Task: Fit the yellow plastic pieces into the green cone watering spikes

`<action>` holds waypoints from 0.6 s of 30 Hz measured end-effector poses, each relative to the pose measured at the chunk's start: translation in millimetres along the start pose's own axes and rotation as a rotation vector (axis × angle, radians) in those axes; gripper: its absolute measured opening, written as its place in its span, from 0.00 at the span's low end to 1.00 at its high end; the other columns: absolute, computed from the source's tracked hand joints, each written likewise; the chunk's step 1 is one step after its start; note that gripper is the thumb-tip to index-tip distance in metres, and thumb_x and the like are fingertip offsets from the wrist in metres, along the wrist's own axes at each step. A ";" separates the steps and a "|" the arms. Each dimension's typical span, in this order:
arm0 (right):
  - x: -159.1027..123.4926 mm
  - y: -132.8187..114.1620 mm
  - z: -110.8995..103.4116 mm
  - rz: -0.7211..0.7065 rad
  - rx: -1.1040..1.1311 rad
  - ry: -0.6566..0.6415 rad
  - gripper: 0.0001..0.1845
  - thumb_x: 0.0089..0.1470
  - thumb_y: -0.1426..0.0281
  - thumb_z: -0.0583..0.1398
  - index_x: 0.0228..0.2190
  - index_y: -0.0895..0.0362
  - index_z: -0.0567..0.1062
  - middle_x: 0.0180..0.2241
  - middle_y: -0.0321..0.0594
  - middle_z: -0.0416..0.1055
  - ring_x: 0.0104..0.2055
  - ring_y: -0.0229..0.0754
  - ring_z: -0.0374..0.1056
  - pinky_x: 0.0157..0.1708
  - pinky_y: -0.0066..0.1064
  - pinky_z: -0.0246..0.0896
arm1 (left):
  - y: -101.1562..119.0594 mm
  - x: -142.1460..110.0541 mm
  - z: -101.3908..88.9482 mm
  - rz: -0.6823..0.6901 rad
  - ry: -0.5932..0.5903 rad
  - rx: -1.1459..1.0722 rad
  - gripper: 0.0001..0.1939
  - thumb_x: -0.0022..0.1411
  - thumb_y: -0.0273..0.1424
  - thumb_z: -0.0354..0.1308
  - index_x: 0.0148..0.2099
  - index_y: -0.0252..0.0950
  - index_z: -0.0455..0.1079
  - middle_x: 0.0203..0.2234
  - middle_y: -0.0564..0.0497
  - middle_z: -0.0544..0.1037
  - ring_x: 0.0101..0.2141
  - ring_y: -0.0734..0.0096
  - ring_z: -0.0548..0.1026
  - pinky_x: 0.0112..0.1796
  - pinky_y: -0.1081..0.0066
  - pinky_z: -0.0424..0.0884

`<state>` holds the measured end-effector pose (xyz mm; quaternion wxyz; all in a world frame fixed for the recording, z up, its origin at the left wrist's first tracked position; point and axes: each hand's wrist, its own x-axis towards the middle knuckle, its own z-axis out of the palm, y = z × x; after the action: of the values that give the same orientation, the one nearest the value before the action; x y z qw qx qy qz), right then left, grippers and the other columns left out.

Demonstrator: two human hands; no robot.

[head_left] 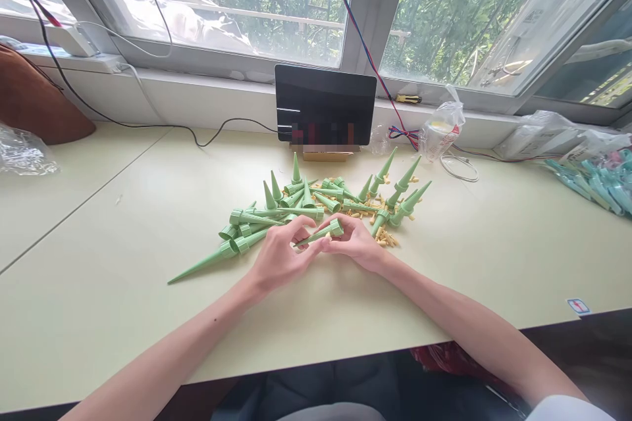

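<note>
Both my hands meet over the table around one green plastic watering spike (318,235), its pointed end to the left and its wide collar to the right. My left hand (284,253) is closed around the narrow part. At the collar end, my right hand (356,243) has its fingers closed on the spike, and a small pale yellow peg (328,235) shows by the fingertips. Just beyond lies a heap of similar green spikes (276,213), some standing point up. Loose yellow pegs (388,238) are scattered among and beside them.
A dark tablet (326,105) leans on a cardboard stand at the back, with a black cable (197,135) running left. Right of it are a plastic-wrapped cup (439,131) and wires. Teal items (597,184) lie far right; a brown bag (39,99) sits far left.
</note>
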<state>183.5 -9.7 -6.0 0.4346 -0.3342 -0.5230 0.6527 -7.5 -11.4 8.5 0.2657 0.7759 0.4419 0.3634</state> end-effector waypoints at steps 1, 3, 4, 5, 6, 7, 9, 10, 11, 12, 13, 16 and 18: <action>0.0 0.1 0.0 -0.001 -0.004 -0.002 0.22 0.40 0.65 0.74 0.37 0.55 0.76 0.34 0.35 0.73 0.35 0.40 0.73 0.43 0.40 0.73 | 0.3 -0.3 0.1 0.003 -0.006 -0.002 0.14 0.61 0.41 0.60 0.43 0.37 0.71 0.23 0.53 0.78 0.24 0.70 0.75 0.31 0.71 0.71; 0.1 0.6 -0.1 0.000 -0.002 -0.008 0.22 0.40 0.65 0.74 0.37 0.55 0.75 0.34 0.35 0.73 0.35 0.41 0.73 0.43 0.41 0.73 | 1.2 -0.5 0.3 0.008 -0.022 -0.009 0.14 0.61 0.40 0.60 0.44 0.37 0.71 0.23 0.53 0.78 0.24 0.70 0.75 0.31 0.71 0.71; 0.1 0.8 -0.2 -0.001 0.002 -0.011 0.22 0.40 0.65 0.74 0.37 0.55 0.75 0.33 0.35 0.72 0.34 0.41 0.73 0.43 0.41 0.73 | 1.8 -0.6 0.3 0.009 -0.028 -0.012 0.13 0.61 0.40 0.59 0.44 0.37 0.70 0.23 0.53 0.78 0.24 0.70 0.75 0.31 0.71 0.71; 0.1 1.1 -0.3 -0.004 0.006 -0.014 0.21 0.40 0.65 0.74 0.37 0.55 0.75 0.33 0.34 0.72 0.34 0.40 0.73 0.43 0.41 0.73 | 2.4 -0.6 0.4 0.009 -0.033 -0.014 0.13 0.62 0.40 0.59 0.44 0.37 0.70 0.23 0.53 0.78 0.24 0.70 0.75 0.31 0.71 0.71; 0.0 1.3 -0.4 -0.006 0.010 -0.018 0.21 0.41 0.65 0.73 0.37 0.55 0.75 0.32 0.34 0.72 0.34 0.40 0.73 0.43 0.41 0.73 | 3.0 -0.6 0.5 0.008 -0.037 -0.016 0.13 0.62 0.40 0.59 0.44 0.37 0.70 0.23 0.53 0.78 0.24 0.70 0.75 0.31 0.71 0.70; -0.1 1.5 -0.4 -0.010 0.009 -0.020 0.21 0.41 0.66 0.73 0.37 0.55 0.75 0.31 0.33 0.71 0.33 0.40 0.73 0.43 0.41 0.73 | 3.5 -0.7 0.6 0.005 -0.042 -0.019 0.13 0.62 0.40 0.59 0.44 0.37 0.70 0.23 0.53 0.79 0.24 0.70 0.75 0.31 0.71 0.70; -0.3 1.6 -0.3 -0.015 -0.006 -0.018 0.20 0.41 0.65 0.73 0.36 0.55 0.75 0.30 0.33 0.71 0.32 0.39 0.72 0.42 0.40 0.73 | 4.4 -1.0 0.9 -0.003 -0.054 -0.031 0.13 0.62 0.40 0.59 0.43 0.37 0.69 0.23 0.53 0.79 0.24 0.70 0.76 0.31 0.71 0.70; -0.5 1.5 -0.2 -0.017 -0.017 -0.015 0.20 0.42 0.65 0.73 0.36 0.55 0.75 0.30 0.33 0.70 0.32 0.39 0.72 0.42 0.39 0.73 | 4.7 -1.1 1.1 -0.008 -0.059 -0.039 0.13 0.63 0.40 0.59 0.43 0.37 0.69 0.23 0.53 0.79 0.23 0.70 0.76 0.31 0.71 0.70; -0.6 1.3 -0.1 -0.018 -0.029 -0.010 0.20 0.41 0.64 0.73 0.36 0.55 0.75 0.30 0.33 0.70 0.32 0.39 0.71 0.41 0.38 0.72 | 5.0 -1.3 1.3 -0.015 -0.065 -0.048 0.13 0.63 0.40 0.59 0.43 0.37 0.69 0.23 0.53 0.79 0.23 0.70 0.76 0.31 0.71 0.70; -0.7 1.1 0.0 -0.019 -0.041 -0.005 0.20 0.41 0.63 0.73 0.35 0.55 0.75 0.30 0.33 0.70 0.32 0.39 0.71 0.40 0.37 0.72 | 5.2 -1.4 1.5 -0.021 -0.071 -0.059 0.13 0.63 0.40 0.59 0.43 0.37 0.69 0.23 0.53 0.79 0.24 0.69 0.76 0.31 0.71 0.71; -0.7 1.0 0.1 -0.019 -0.050 -0.002 0.20 0.41 0.63 0.73 0.35 0.55 0.74 0.30 0.33 0.70 0.32 0.39 0.71 0.40 0.37 0.72 | 5.4 -1.5 1.6 -0.027 -0.076 -0.070 0.12 0.62 0.40 0.59 0.43 0.37 0.69 0.23 0.53 0.80 0.24 0.69 0.76 0.31 0.71 0.71; -0.7 0.9 0.3 -0.015 -0.070 -0.004 0.21 0.41 0.62 0.73 0.35 0.55 0.74 0.29 0.32 0.69 0.31 0.38 0.70 0.38 0.35 0.71 | 6.3 -1.3 1.5 -0.044 -0.092 -0.108 0.12 0.62 0.40 0.59 0.43 0.37 0.68 0.24 0.53 0.80 0.25 0.68 0.77 0.31 0.71 0.72; -0.9 1.1 0.4 -0.020 -0.075 -0.005 0.22 0.40 0.61 0.74 0.35 0.55 0.73 0.28 0.32 0.69 0.30 0.38 0.69 0.37 0.34 0.70 | 7.5 -1.2 1.2 -0.053 -0.106 -0.138 0.12 0.62 0.39 0.59 0.43 0.37 0.68 0.24 0.53 0.80 0.26 0.67 0.78 0.31 0.70 0.73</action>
<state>183.3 -10.8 -7.0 0.4270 -0.3431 -0.5515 0.6291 -3.3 -16.0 12.9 0.3511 0.7620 0.4213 0.3443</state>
